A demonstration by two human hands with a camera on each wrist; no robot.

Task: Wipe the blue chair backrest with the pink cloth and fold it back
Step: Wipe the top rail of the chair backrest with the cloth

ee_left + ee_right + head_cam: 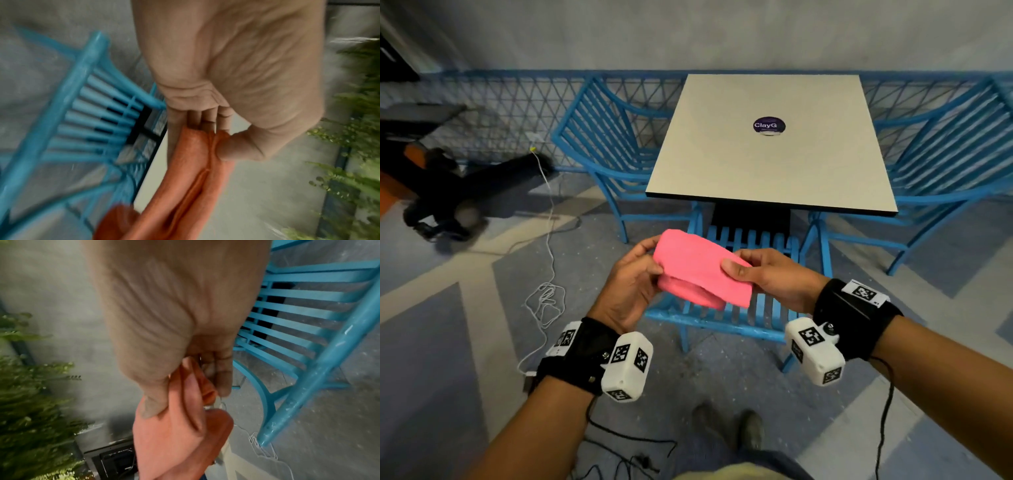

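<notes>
The pink cloth (702,270) is folded over on itself and held in the air between both hands, just above the blue chair backrest (739,318). My left hand (640,270) pinches its left end; in the left wrist view the thumb and fingers clamp the cloth (197,170). My right hand (753,270) pinches the right end, thumb on top; the right wrist view shows the cloth (174,434) gripped there too. The backrest's slats (92,116) run below the hands, and its top rail (320,366) lies close to the right hand.
A square white table (770,144) stands beyond the chair. Two more blue chairs (613,137) (941,161) flank it. A white cable (544,301) and black cords (619,455) lie on the floor. A dark wheeled base (448,195) sits at the left. My shoes (729,425) are below.
</notes>
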